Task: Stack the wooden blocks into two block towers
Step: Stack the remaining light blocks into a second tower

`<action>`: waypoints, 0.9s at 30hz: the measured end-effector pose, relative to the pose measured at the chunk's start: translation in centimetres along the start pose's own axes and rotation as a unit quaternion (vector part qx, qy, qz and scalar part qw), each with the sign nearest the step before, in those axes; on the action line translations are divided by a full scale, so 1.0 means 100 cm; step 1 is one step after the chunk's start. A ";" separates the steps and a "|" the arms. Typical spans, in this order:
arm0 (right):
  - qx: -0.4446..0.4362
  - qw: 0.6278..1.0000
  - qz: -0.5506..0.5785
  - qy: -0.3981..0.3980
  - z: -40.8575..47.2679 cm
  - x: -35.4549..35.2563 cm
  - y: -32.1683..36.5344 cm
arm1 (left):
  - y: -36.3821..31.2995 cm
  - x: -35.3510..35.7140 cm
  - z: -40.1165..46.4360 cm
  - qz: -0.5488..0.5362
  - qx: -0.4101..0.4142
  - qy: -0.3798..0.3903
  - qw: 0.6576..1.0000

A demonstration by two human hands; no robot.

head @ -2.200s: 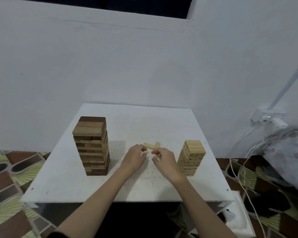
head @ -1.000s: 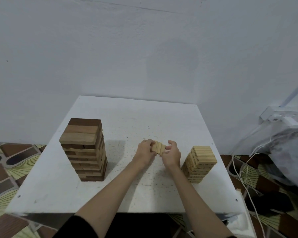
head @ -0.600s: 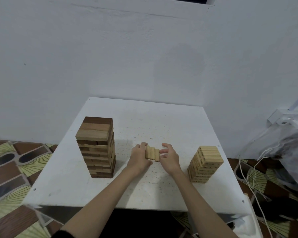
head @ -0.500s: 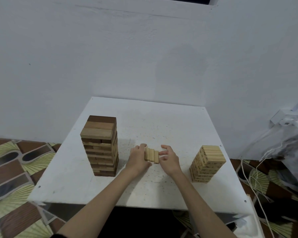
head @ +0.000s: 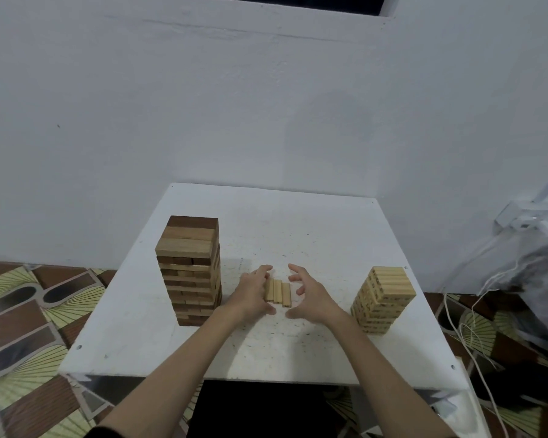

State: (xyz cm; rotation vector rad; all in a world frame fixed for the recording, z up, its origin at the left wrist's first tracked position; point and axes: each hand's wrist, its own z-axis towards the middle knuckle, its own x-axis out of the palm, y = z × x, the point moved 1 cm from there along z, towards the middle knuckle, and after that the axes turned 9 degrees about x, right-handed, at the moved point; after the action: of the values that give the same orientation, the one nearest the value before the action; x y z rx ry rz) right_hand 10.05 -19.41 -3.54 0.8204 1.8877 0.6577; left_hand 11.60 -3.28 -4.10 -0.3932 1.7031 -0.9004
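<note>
Three pale wooden blocks lie side by side, flat on the white table, between my hands. My left hand rests against their left side with its fingers along the blocks. My right hand hovers just right of them with spread, relaxed fingers, apart from the blocks. A tall tower of darker brown blocks stands at the left. A shorter tower of pale blocks stands at the right.
The table is small and set against a white wall. White cables and a socket hang off the right side beside a plastic bag. Patterned floor tiles lie around the table.
The loose pale blocks were gathered between both hands into a flat row. My right hand has since drawn back off them and opened; the left stays against them.
</note>
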 end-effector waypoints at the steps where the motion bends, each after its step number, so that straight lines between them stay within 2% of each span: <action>1: -0.004 1.000 -0.006 -0.003 0.001 0.000 0.000 | 0.000 0.000 0.001 -0.005 0.000 -0.001 1.000; 8: -0.019 0.999 -0.020 -0.022 0.007 -0.001 -0.002 | 0.001 0.000 0.004 -0.031 0.016 -0.022 0.999; 27: -0.038 0.999 -0.017 -0.003 0.017 -0.002 -0.001 | 0.006 -0.003 0.009 0.007 0.020 -0.008 1.000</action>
State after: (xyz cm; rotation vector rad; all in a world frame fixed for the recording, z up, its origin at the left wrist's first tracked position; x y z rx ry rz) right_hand 11.64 -19.50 -4.23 0.7401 1.8567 0.7004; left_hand 12.61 -3.03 -4.44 -0.3607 1.6695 -0.9166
